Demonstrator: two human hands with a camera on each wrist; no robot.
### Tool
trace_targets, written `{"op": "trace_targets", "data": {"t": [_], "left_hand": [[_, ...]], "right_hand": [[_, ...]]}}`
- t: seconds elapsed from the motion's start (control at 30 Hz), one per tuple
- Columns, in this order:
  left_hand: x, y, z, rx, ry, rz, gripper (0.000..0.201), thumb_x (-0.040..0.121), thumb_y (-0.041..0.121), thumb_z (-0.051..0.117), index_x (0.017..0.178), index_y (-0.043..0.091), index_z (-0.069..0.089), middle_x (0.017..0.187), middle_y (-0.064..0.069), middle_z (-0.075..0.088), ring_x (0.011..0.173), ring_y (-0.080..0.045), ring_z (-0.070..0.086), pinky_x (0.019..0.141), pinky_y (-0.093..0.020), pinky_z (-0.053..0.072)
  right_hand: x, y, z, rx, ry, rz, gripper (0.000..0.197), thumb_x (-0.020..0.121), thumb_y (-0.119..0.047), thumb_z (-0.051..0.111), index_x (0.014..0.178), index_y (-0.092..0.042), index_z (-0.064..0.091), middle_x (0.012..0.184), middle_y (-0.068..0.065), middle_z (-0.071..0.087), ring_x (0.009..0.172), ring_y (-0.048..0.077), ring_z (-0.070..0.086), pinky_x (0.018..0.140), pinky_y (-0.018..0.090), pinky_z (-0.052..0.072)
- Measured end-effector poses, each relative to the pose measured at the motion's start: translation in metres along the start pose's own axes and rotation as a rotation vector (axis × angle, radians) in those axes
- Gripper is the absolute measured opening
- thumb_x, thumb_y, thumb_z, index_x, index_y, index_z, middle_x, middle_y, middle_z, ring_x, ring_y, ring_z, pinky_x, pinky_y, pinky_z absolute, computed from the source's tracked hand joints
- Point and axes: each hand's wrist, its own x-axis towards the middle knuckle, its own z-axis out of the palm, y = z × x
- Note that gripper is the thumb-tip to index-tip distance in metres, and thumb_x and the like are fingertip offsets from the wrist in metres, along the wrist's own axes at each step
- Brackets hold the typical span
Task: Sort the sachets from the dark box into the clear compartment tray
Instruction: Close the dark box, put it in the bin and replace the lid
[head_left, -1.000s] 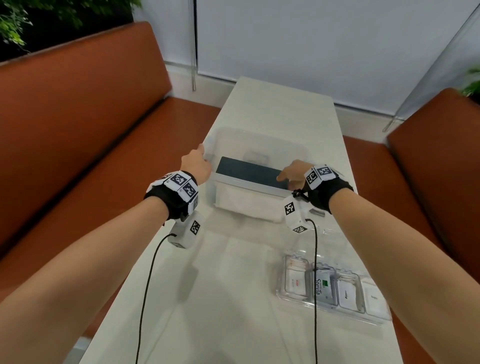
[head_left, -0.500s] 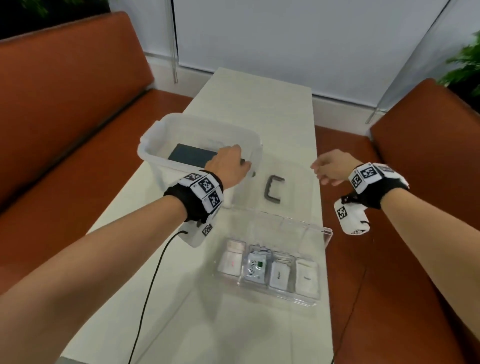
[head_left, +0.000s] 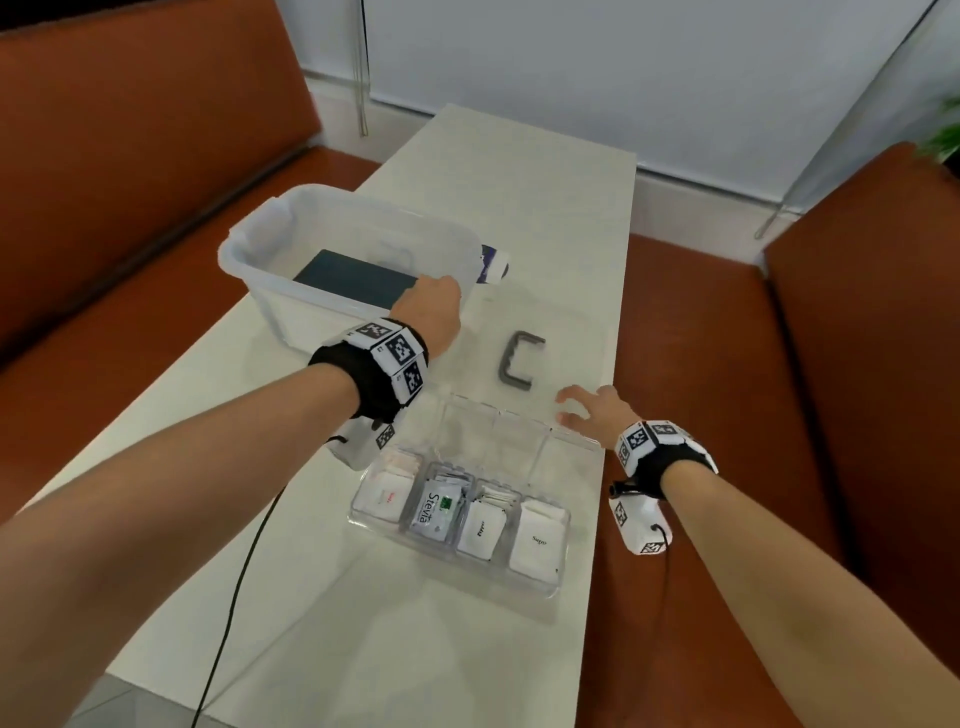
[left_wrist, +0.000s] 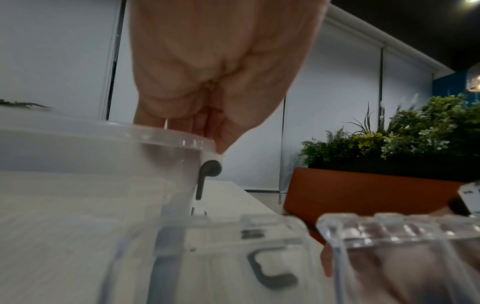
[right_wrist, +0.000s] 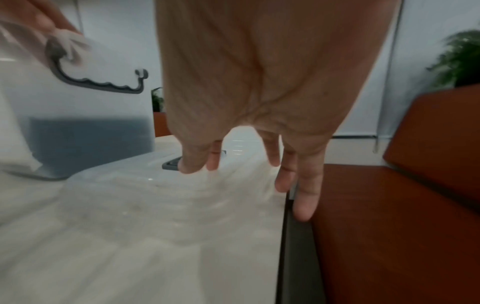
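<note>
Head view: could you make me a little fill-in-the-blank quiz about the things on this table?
1. The left hand grips the rim of the clear bin, while the right hand holds ____.
2. The dark box lies ____ the clear bin.
3. The Stevia sachet lies in the compartment tray's ____ slot from the left.

Missing words: nothing; inside; second

A white table (head_left: 519, 218) between 2 orange-brown benches (head_left: 130, 130) — a leafy plant (left_wrist: 405, 131) beyond.
</note>
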Motion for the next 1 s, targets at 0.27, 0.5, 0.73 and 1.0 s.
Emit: {"op": "trace_targets", "data": {"t": [0.27, 0.5, 0.73, 1.0], "left_hand": [[0.004, -0.003, 0.003, 0.013, 0.013, 0.016, 0.023, 0.100, 0.006, 0.037, 0.117, -0.004, 0.050, 0.117, -0.026, 0.055, 0.108, -0.039, 0.055, 0.074, -0.035, 0.038], [0.005, -0.007, -0.004, 0.002, -0.059, 0.044, 0.026, 0.102, 0.013, 0.038, 0.117, -0.004, 0.049, 0.121, -0.027, 0.053, 0.109, -0.041, 0.053, 0.080, -0.038, 0.040], [0.003, -0.013, -0.019, -0.235, -0.085, 0.053, 0.019, 0.095, 0.012, 0.048, 0.094, -0.003, 0.060, 0.106, -0.026, 0.064, 0.101, -0.040, 0.059, 0.080, -0.038, 0.046], [-0.001, -0.019, -0.047, -0.527, 0.011, 0.091, 0.058, 0.096, 0.037, 0.055, 0.145, 0.011, 0.038, 0.136, -0.015, 0.053, 0.125, -0.028, 0.051, 0.106, -0.033, 0.036]], "right_hand": [[-0.015, 0.021, 0.008, 0.719, 0.118, 0.412, 0.054, 0.083, -0.023, 0.072, 0.110, -0.020, 0.025, 0.096, 0.010, 0.045, 0.088, 0.036, 0.061, 0.075, 0.045, 0.056], [-0.023, 0.041, -0.037, 0.784, 0.386, 0.446, 0.036, 0.079, -0.011, 0.069, 0.114, -0.006, 0.066, 0.107, 0.014, 0.068, 0.092, 0.031, 0.066, 0.082, 0.041, 0.057], [-0.055, 0.025, -0.094, 0.757, 0.631, 0.290, 0.015, 0.078, -0.007, 0.066, 0.091, -0.015, 0.067, 0.099, 0.007, 0.069, 0.085, 0.023, 0.065, 0.076, 0.036, 0.056], [-0.119, -0.014, -0.162, 0.710, 1.072, 0.103, 0.039, 0.078, -0.026, 0.067, 0.115, -0.013, 0.064, 0.113, 0.008, 0.065, 0.093, 0.017, 0.060, 0.080, 0.027, 0.050]]}}
